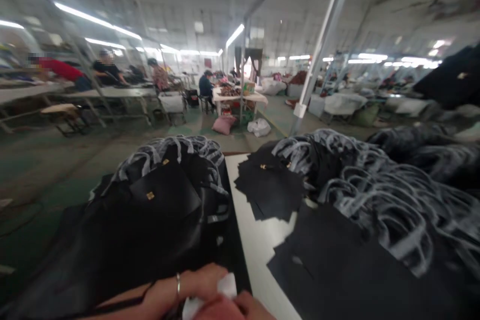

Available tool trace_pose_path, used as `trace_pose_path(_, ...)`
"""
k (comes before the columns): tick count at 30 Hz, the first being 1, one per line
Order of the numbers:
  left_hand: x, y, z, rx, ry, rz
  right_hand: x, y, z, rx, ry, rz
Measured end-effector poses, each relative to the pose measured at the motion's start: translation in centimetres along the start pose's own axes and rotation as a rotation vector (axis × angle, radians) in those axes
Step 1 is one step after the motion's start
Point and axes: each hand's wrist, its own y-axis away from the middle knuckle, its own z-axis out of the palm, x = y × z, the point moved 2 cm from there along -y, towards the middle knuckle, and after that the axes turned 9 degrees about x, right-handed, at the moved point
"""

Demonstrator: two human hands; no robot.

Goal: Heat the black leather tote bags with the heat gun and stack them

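Note:
My left hand (183,291), with a ring on one finger, and my right hand (225,308) meet at the bottom edge of the view. Both press on a crumpled white cloth (227,286), which may be tissue. Just beyond them lies a heap of black leather handbags (165,195) with small gold clasps and grey-wrapped handles. A white work table (258,230) runs away from my hands. On it lies a stack of flat black panels (268,185). A larger black sheet (348,270) and a mass of grey-wrapped black handles (393,205) fill the right side.
Further black bags (450,77) rise at the far right. Across the green-painted floor, several people (206,87) work at long tables among metal poles. A pink bag (224,124) and a white plastic bag (258,127) lie on the floor.

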Motion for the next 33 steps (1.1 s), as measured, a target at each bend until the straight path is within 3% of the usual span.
trace_pose_path(2, -0.7, 0.6, 0.6, -0.008, -0.085, -0.091, 1.4, 0.3, 1.2, -0.046, 0.012, 0.133)
trace_pose_path(8, -1.4, 2.0, 0.0, -0.093, 0.036, 0.02, 5.0, 1.1, 2.5, -0.114, 0.152, 0.366)
trace_pose_path(12, -1.2, 2.2, -0.1, -0.231, 0.132, 0.095, 5.6, 1.5, 3.1, -0.174, 0.003, 0.295)
trace_pose_path(16, -0.9, 2.9, -0.8, -0.338, 0.166, 0.149, 5.0, 2.1, 4.1, -0.111, -0.311, 0.174)
trace_pose_path(23, -0.4, 4.8, -1.8, -0.504, 0.147, 0.06, 3.0, 5.0, 3.4, -0.039, -0.531, 0.039)
trace_pose_path(26, -0.5, 4.8, -1.1, -0.526, 0.157, 0.012, 3.1, 4.3, 3.9, -0.132, -0.363, -0.027)
trace_pose_path(30, -0.9, 3.9, 0.3, -0.573, 0.203, -0.017, 4.4, 1.7, 6.5, -0.324, 0.129, -0.022)
trace_pose_path(33, -1.1, 3.1, 1.0, -0.627, 0.263, 0.0, 4.8, 0.2, 7.7, -0.298, 0.298, 0.035)
